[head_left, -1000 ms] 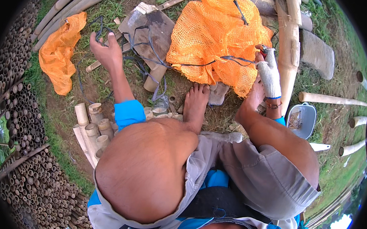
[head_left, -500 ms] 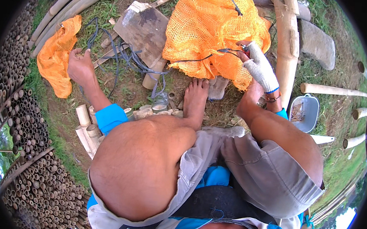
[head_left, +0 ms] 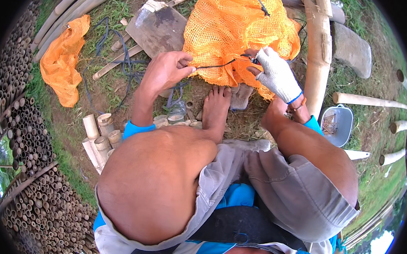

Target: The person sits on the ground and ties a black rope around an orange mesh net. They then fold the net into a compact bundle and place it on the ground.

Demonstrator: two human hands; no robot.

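Note:
A thin black cord stretches across the front of a large orange mesh sack. My bare left hand is closed, with thumb and fingers pinching the cord's left end. At the other end is my right hand, in a whitish fingerless glove. Its fingers are curled round the dark cord at the sack's gathered edge; whatever else lies inside the grip is hidden. A smaller orange mesh sack lies crumpled on the grass at far left.
Behind my left hand are a flat board and tangled dark strapping. Short bamboo pieces stand near my left knee. At right are a bamboo pole, a flat stone and a grey bucket. Stacked bamboo fills the left.
My left hand has moved right from beside the small sack and now pinches the cord. My right hand has turned and shifted slightly down; the red thing seen in it is now hidden.

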